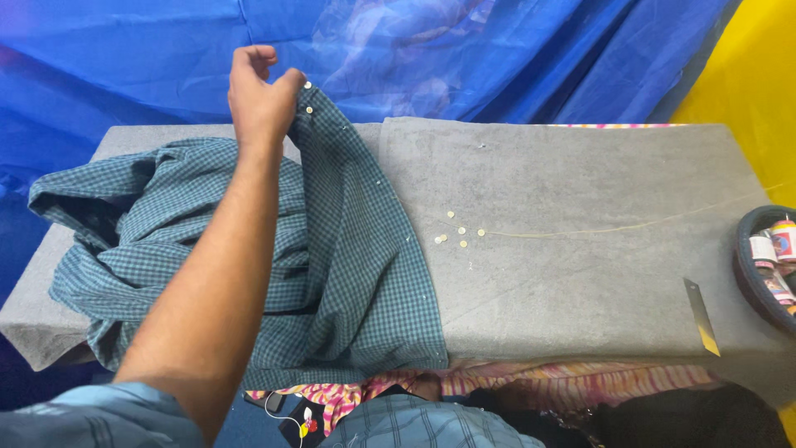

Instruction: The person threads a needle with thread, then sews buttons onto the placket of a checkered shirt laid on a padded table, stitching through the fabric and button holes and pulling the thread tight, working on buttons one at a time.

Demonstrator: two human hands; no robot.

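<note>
My left hand is raised over the far side of the table, shut on the edge of a dark green checked shirt. It lifts the placket, where small pale buttons show by my thumb. The rest of the shirt lies crumpled over the left half of the grey cloth-covered table. Several loose pale buttons lie on the grey cloth just right of the shirt. A long pale thread runs from them toward the right. My right hand is out of sight.
A small blade with a yellow tip lies near the front right edge. At the right edge sits a dark round basket of thread spools. Blue sheeting hangs behind the table, and pink patterned fabric shows below its front edge.
</note>
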